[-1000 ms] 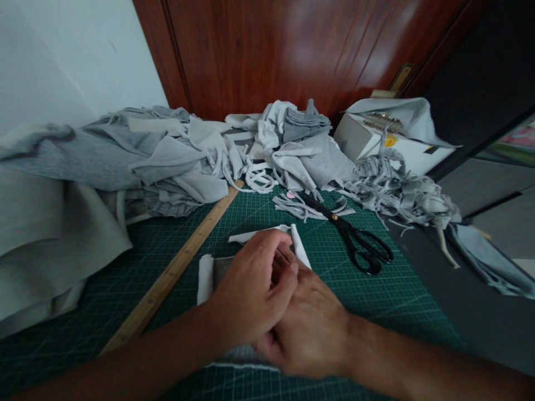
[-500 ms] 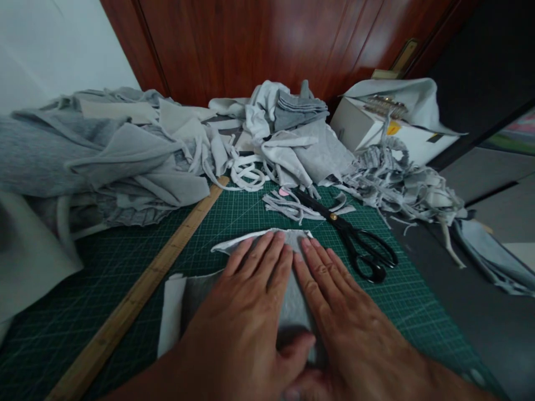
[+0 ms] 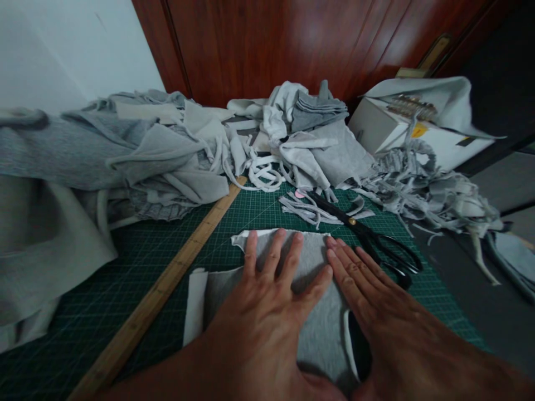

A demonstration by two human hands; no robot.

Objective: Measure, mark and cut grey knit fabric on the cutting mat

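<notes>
Under both palms a piece of grey knit fabric (image 3: 321,328) with curled white edges lies on the green cutting mat (image 3: 159,328). My left hand (image 3: 267,301) rests flat on it, fingers spread, tips close to the far edge. On the fabric's right edge lies my right hand (image 3: 368,295), fingers stretched out and side by side. The thumbs are partly cut off at the bottom of the view. Just beyond my right hand are black-handled scissors (image 3: 355,225), their blades pointing away to the left among thin grey fabric strips (image 3: 307,210).
A wooden ruler (image 3: 167,278) runs diagonally at the left. Heaped grey and white cloth (image 3: 167,150) lines the back and left. A white box (image 3: 384,125) stands at the back right, with a tangle of scraps (image 3: 443,189) before it. Behind is a red-brown wooden door (image 3: 267,50).
My hands have moved apart; the left fingers, close together before, are now spread. More of the fabric shows, its far edge flatter. The whole view has shifted so things appear further right.
</notes>
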